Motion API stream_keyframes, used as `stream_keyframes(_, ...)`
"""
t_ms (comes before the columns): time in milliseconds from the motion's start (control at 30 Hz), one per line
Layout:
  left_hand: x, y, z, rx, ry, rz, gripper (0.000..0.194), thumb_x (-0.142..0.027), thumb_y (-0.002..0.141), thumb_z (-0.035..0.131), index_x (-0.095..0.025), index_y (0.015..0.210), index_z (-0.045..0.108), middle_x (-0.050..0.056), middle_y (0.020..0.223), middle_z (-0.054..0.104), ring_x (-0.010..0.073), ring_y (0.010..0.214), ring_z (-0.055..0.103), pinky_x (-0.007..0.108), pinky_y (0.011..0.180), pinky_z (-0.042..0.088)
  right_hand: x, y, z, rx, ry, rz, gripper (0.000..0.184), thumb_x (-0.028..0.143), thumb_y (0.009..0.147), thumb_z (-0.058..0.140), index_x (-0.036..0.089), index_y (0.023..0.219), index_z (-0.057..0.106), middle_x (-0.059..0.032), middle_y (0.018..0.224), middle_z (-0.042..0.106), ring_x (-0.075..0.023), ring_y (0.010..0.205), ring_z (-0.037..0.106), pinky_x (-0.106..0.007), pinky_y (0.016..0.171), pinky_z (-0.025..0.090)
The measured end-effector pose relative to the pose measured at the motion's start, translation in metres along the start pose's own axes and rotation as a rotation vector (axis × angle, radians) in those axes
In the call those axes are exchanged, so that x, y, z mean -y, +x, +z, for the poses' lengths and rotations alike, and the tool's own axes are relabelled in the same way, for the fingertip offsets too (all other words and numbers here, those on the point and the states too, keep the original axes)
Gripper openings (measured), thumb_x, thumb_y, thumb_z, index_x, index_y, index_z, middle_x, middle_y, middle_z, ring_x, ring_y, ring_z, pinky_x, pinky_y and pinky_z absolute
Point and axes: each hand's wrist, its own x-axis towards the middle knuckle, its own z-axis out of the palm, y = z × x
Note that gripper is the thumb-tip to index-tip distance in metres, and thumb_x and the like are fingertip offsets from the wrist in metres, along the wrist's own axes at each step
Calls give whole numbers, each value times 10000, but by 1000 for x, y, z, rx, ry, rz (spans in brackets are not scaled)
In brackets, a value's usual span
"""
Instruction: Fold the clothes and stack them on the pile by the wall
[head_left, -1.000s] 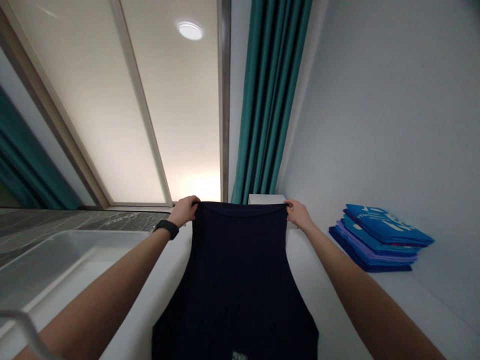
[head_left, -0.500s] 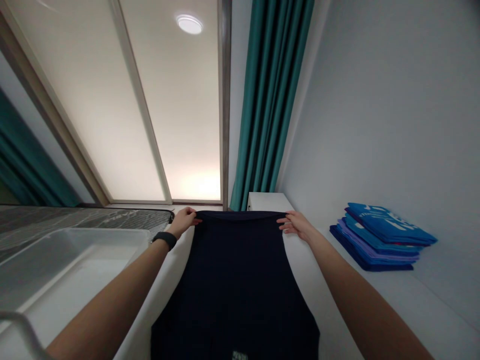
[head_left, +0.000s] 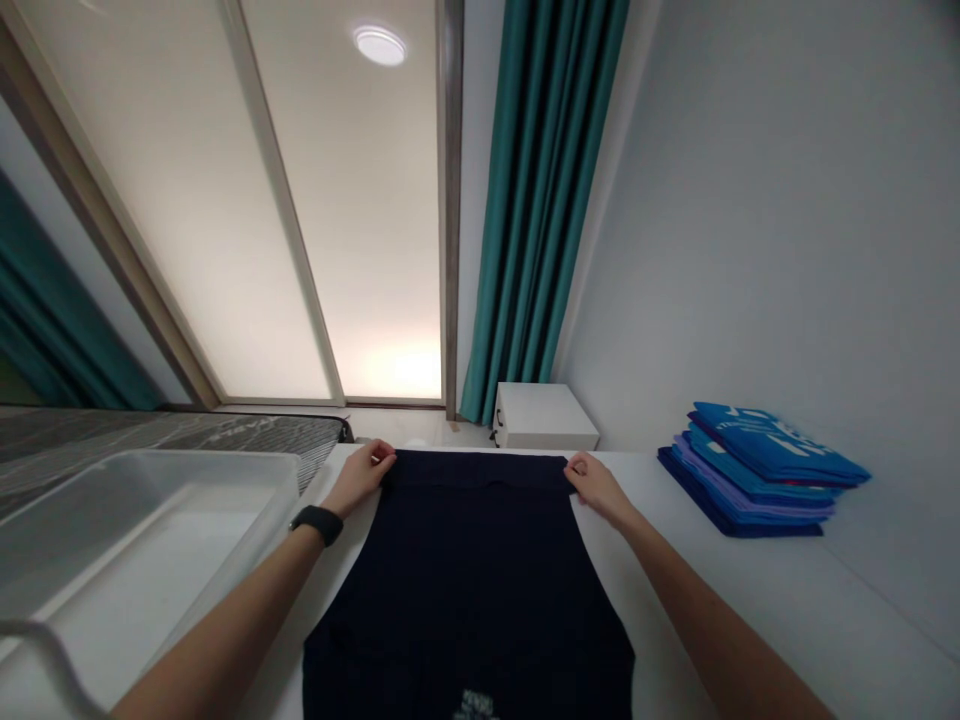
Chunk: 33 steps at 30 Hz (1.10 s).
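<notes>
A dark navy apron (head_left: 476, 570) lies spread on the white table, its narrow straight edge at the far side and its sides curving outward toward me. A small pale print shows near the bottom of the picture. My left hand (head_left: 365, 475), below a black wristband, pinches the far left corner between thumb and fingers. At the far right corner, my right hand (head_left: 594, 480) is closed on the cloth in the same way. The apron's near end runs out of view.
A translucent plastic bin (head_left: 281, 490) stands at the left. On the right, a folded stack of blue and purple cloths (head_left: 757, 480) sits by the wall. A small white cabinet (head_left: 544, 415) stands beyond the white table (head_left: 637, 600), before a green curtain (head_left: 540, 200).
Both hands have come down with the apron's far edge, uncovering the table's far edge and more of the cabinet. More of the pale print shows now.
</notes>
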Motion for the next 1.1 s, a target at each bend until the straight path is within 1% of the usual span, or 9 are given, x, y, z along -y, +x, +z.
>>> stream_keyframes(133,-1,2,-1,26,28,50,185,-340,682,565,-200,774,643,22,776,670,206,729,609,308,722,473,4,6,-2,-1,-55,-133,213,204,719,513,233,905,613,21,735,636,-162,693,598,-254,661,434)
stream_keyframes(233,-1,1,-7,30,31,70,237,-348,738,504,-180,845,632,43,839,669,201,734,611,304,700,480,5,8,-9,-8,-78,-178,270,193,757,445,230,964,615,-13,909,663,-177,861,614,-275,782,445)
stream_keyframes(467,13,-24,-3,17,92,114,175,-246,674,519,-205,801,633,42,860,627,235,852,601,360,821,471,-7,-11,-7,27,-172,-180,256,185,727,523,225,955,635,7,746,653,-193,702,605,-319,751,467)
stream_keyframes(600,19,-34,1,-11,121,171,183,-246,733,489,-208,850,624,50,917,623,231,877,607,364,850,465,-8,-18,-3,9,-172,-206,240,187,754,540,247,964,638,-22,984,686,-210,938,624,-345,906,440)
stream_keyframes(667,20,-34,0,-9,123,215,191,-233,747,463,-208,851,621,51,913,619,228,888,607,356,854,465,-7,-19,-5,29,-106,-214,276,169,745,536,243,992,636,-23,1031,682,-208,1000,617,-342,927,441)
stream_keyframes(800,21,-33,-3,-18,115,231,212,-210,748,426,-204,844,615,50,908,609,219,877,596,343,833,469,-6,-24,-16,149,90,-145,386,203,754,533,223,1135,593,-2,809,683,-199,805,649,-324,768,503)
stream_keyframes(900,21,-34,-4,9,114,220,218,-193,722,426,-203,837,611,41,894,610,212,844,593,341,817,472,-7,-28,-18,193,53,-131,420,208,732,551,224,1150,593,18,715,654,-187,684,622,-306,700,494)
stream_keyframes(967,20,-35,-3,44,117,198,214,-183,698,430,-206,820,604,34,869,616,211,824,595,343,810,475,-9,-30,-14,150,-42,-168,408,204,724,546,231,1126,610,20,719,647,-181,662,604,-305,700,484)
stream_keyframes(1100,16,-37,-2,63,102,176,196,-201,705,441,-210,828,594,40,882,638,222,851,603,358,841,473,-15,-34,-2,-30,-256,-241,348,244,789,479,243,1110,612,-4,777,662,-200,702,612,-331,758,474)
